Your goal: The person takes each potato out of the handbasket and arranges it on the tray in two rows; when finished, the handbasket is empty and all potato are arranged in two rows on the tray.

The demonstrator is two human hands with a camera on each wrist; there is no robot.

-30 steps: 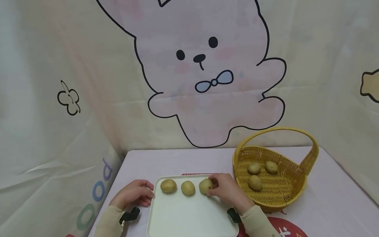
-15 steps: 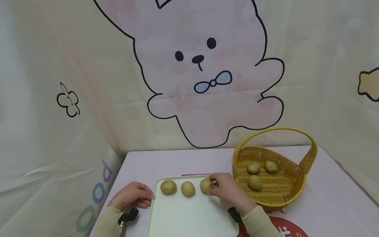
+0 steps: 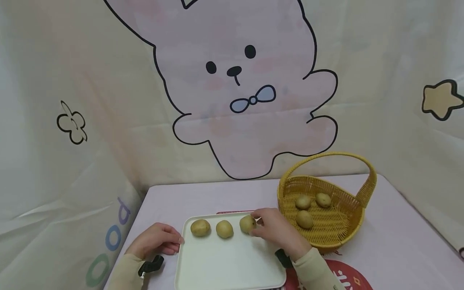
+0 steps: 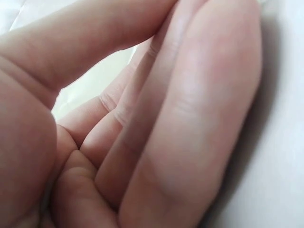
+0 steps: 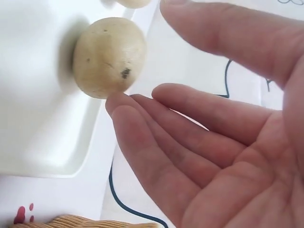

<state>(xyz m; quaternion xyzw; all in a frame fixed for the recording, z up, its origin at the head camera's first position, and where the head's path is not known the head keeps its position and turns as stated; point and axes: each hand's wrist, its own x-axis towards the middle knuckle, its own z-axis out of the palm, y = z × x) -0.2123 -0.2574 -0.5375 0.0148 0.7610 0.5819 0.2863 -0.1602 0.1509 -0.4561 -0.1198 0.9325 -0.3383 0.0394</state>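
Potatoes (image 3: 224, 229), three in a row, sit apart along the upper part of the white tray (image 3: 228, 262), lower centre of the head frame. We have the right hand (image 3: 278, 233) at the rightmost potato (image 3: 246, 224), thumb and fingers well parted around its right side. Right wrist view, upper left: same potato, dark spot on its skin, on the tray near the rim; our fingertips sit right by its lower edge, contact unclear. No hold on it, the palm has nothing in it.

Our left hand (image 3: 154, 241) is at the tray's left rim, fingers bent, fingertips at the edge. Left wrist view is filled by the bent fingers, tips cut off at the top, so we can't tell whether it grips the rim.

Yellow wicker basket (image 3: 335, 229), lower right of the head frame, handle up, has three more potatoes (image 3: 304, 219) in it. It stands on the pale tablecloth (image 3: 384, 237) by our right forearm. Red printed patch (image 3: 348, 270) shows bottom right, partly under the tray. Behind, we have a curtain with a cartoon bear (image 3: 235, 133), upper centre, and a star (image 3: 440, 100), right edge.
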